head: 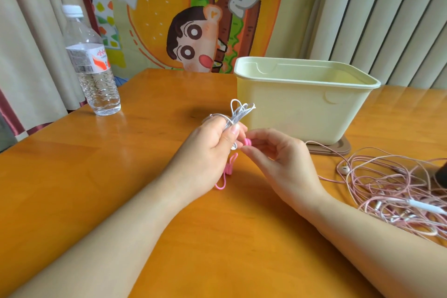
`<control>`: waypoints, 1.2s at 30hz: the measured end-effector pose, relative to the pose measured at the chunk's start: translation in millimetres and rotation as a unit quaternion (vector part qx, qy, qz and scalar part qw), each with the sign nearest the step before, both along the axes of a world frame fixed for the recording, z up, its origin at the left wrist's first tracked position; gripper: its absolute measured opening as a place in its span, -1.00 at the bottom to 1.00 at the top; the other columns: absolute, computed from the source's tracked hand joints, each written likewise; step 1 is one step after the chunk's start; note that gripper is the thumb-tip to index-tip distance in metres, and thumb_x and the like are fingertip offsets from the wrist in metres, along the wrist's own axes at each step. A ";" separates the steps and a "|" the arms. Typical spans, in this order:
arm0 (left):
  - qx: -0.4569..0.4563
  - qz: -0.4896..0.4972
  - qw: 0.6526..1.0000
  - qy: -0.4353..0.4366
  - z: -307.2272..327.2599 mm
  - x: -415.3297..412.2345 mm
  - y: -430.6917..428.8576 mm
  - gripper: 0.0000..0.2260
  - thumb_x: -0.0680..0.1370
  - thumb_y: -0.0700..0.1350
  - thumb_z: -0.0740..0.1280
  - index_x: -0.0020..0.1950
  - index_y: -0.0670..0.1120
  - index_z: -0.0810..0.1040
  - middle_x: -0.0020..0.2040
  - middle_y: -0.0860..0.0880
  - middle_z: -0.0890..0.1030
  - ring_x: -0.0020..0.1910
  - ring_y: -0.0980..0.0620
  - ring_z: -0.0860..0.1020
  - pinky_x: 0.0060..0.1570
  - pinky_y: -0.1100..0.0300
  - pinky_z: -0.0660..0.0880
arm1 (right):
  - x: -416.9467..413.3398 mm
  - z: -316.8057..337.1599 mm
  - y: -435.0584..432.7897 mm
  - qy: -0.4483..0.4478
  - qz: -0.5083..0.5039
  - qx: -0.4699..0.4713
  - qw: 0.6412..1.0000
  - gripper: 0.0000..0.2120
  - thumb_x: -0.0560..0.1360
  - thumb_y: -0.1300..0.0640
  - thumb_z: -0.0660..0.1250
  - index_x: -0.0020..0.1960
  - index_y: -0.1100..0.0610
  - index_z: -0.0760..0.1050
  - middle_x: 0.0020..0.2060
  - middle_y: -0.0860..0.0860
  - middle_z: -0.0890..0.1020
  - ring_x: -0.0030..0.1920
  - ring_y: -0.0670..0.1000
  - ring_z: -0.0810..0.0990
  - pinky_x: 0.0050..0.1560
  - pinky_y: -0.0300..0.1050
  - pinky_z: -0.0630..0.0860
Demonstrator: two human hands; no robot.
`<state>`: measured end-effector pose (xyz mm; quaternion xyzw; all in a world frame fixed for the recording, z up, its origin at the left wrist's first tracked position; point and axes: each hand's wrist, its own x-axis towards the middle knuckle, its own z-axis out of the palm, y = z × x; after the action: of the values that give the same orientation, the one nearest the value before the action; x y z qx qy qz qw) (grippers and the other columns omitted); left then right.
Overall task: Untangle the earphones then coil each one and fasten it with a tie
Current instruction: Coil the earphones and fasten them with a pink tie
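Ctr of frame, just above table [121, 189]: white earphones [238, 112]. Thin glossy cord folded into a small bundle, several loops fanned out at top. Gripped mid-bundle by L hand [208, 145], fingers curled round cord, thumb pressed across front.

Just below L hand: pink tie [227, 171], ribbed & rubbery-looking, w/ a tight coiled section and a thin loop hanging toward tabletop. Top end pinched betw. thumb & forefinger of R hand [278, 159], right beside L thumb; other R fingers loosely curled. Whether tie already round the cord: can't tell.

Lower right of frame: pink earphones [387, 186], a loose tangle spread on table w/ white earbud & white inline remote showing, well apart from both hands.

Right of ctr, behind hands: cream plastic bin [302, 109] on brown lid [341, 150]. Upper left: clear water bottle [94, 68], white cap, upright near table edge. Bkgd: cartoon cloth [193, 31].
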<state>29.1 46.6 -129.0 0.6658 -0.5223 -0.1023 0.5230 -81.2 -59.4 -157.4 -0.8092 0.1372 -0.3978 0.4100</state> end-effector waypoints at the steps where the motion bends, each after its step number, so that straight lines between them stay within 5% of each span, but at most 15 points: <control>1: 0.006 -0.005 1.000 0.001 -1.2 -0.5 0.0 -0.77 0.64 -0.13 0.12 -0.07 -0.11 0.54 0.05 0.08 0.61 -0.07 0.23 0.58 -0.10 0.43 0.46 | -0.5 0.5 0.2 -0.002 0.003 0.004 1.000 -0.85 0.46 0.23 0.42 -0.04 0.02 0.60 -0.17 -0.16 0.69 -0.17 -0.21 0.66 -0.08 -0.40 0.50; 8: 0.032 -0.006 0.999 0.000 -1.1 3.1 -0.1 -0.77 0.65 -0.12 0.10 -0.06 -0.15 0.51 0.10 0.12 0.62 -0.11 0.27 0.60 -0.10 0.41 0.46 | -1.4 0.2 -1.3 -0.001 0.000 0.044 0.999 -0.86 0.42 0.23 0.46 -0.07 0.03 0.61 -0.17 -0.08 0.71 -0.16 -0.14 0.68 -0.02 -0.23 0.58; 17: 0.048 -0.025 0.998 0.021 -0.1 2.4 1.9 -0.77 0.64 -0.11 0.11 -0.13 -0.02 0.50 0.07 0.15 0.63 -0.06 0.23 0.61 -0.11 0.47 0.45 | -2.6 1.0 0.2 -0.012 -0.009 0.090 0.996 -0.88 0.35 0.17 0.51 -0.13 0.06 0.63 -0.26 -0.08 0.71 -0.22 -0.14 0.69 -0.12 -0.33 0.56; 22: 0.057 -0.016 0.998 0.010 -6.3 3.9 -0.2 -0.75 0.64 0.02 0.11 -0.15 0.05 0.50 0.07 0.06 0.64 0.01 0.06 0.60 0.07 0.10 0.50 | -3.1 2.0 -0.6 -0.020 -0.003 0.087 0.996 -0.83 0.38 0.24 0.49 -0.06 0.12 0.59 -0.25 -0.04 0.72 -0.20 -0.14 0.69 -0.10 -0.32 0.56; 28: 0.045 -0.029 0.998 -0.018 -8.2 -0.7 0.1 -0.78 0.56 0.11 0.07 -0.13 0.27 0.49 0.00 -0.13 0.64 -0.07 -0.08 0.60 -0.08 -0.07 0.51 | -3.5 2.6 -1.2 -0.009 0.005 0.080 0.997 -0.86 0.35 0.22 0.50 -0.13 0.20 0.59 -0.25 0.00 0.71 -0.21 -0.10 0.69 -0.13 -0.33 0.54; 31: 0.024 -0.019 0.999 -0.025 -6.7 -1.3 0.1 -0.77 0.57 0.08 0.08 -0.15 0.29 0.49 -0.02 -0.10 0.64 -0.10 -0.03 0.60 -0.11 -0.01 0.50 | -3.3 2.6 -1.6 -0.015 0.001 0.101 0.995 -0.84 0.33 0.20 0.51 -0.16 0.21 0.58 -0.27 0.02 0.71 -0.22 -0.07 0.70 -0.13 -0.26 0.58; 36: 0.007 -0.014 1.000 -0.008 -4.0 -2.2 0.0 -0.76 0.65 -0.12 0.12 -0.14 0.03 0.50 -0.03 0.10 0.64 -0.08 0.17 0.58 -0.08 0.32 0.50 | -3.7 3.3 -2.0 -0.018 -0.008 0.102 0.995 -0.82 0.31 0.17 0.53 -0.20 0.19 0.56 -0.29 0.02 0.71 -0.23 -0.05 0.69 -0.15 -0.25 0.58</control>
<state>26.9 46.6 -133.0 0.6625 -0.5352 -0.1080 0.5128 -84.9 -61.5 -154.1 -0.7545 0.1764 -0.3994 0.4900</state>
